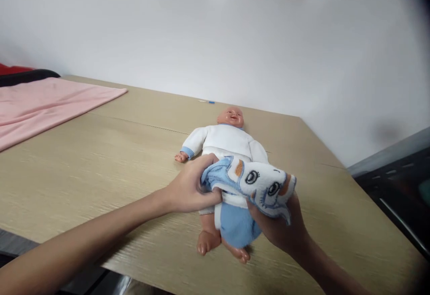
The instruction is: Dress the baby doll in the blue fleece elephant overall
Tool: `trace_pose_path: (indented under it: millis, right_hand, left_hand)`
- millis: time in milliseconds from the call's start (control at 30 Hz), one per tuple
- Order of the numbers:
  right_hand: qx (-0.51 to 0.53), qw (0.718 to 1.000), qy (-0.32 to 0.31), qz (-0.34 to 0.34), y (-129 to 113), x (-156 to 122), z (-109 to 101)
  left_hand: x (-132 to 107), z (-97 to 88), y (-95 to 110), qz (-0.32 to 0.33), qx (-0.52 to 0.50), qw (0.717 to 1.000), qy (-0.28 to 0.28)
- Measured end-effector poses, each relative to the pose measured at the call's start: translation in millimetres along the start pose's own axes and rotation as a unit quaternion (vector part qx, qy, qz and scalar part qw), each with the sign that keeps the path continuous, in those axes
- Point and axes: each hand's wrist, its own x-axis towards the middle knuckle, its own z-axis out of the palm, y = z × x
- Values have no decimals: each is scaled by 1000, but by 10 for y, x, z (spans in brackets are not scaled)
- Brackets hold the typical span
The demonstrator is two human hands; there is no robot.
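Observation:
A baby doll (224, 141) in a white top lies on its back on the wooden table (101, 160), head away from me, bare feet toward me. A blue and white garment (255, 185) with cartoon eyes on it is bunched over the doll's waist and legs. My left hand (190, 189) is closed on the garment's left edge at the doll's hip. My right hand (277, 225) is under the garment's right side and grips it from below, next to the doll's legs.
A pink cloth (43, 104) lies spread over the table's far left corner. A white wall panel (215, 39) runs behind the table. A dark surface (399, 183) sits to the right beyond the table's edge.

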Motion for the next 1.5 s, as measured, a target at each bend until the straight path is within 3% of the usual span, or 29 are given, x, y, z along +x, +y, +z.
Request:
trace_pose_path:
  millis: [67,267,367,433,500,600,733,833,933,1067,1133,1233,1367,1500]
  right_hand:
    - [19,1000,-20,0,-68,7,-6]
    - [154,964,-176,125,-499,131,-48]
    - [159,963,-178,122,-503,89,-34]
    - [144,970,-164,109,-415,27,-16]
    - [122,979,-140,80,-309,-30,-3]
    - [53,995,-85,-5,-203,-75,1]
    - [-21,994,-89,-56,-153,-116,-3]
    - [-30,993,-115,-22,-135,-155,-1]
    - [5,989,-138,61,-179,-141,-13]
    - [89,959,-228,143,-333,-31,-50]
    - [103,955,-235,147,-381,5,-58]
    - [82,957,-226,162,-383,-3,-45]
    - [81,952,-247,162,-376,-34,-18]
    - [106,946,-286,111,-415,-18,0]
  left_hand:
    - [-70,71,4,-31,-50,998,-17]
    - [-284,294,145,-154,-216,962,-63]
    - [-336,322,168,-170,-217,959,-68]
    - [-357,313,123,-143,-158,976,-49]
    - [-369,299,49,-71,-62,995,-18]
    - [-374,286,-44,26,34,999,4]
    - [-375,285,-62,4,13,999,-31]
    - [-383,281,-27,-53,-18,997,-46]
    - [-388,265,31,-93,-50,992,-74]
    - [-385,243,100,-40,-20,994,-95]
    - [-389,247,107,-4,46,995,-89]
    - [-411,273,79,1,113,990,-80]
    - [-480,282,9,17,106,992,-68]
    - [-588,217,-35,9,97,994,-53]
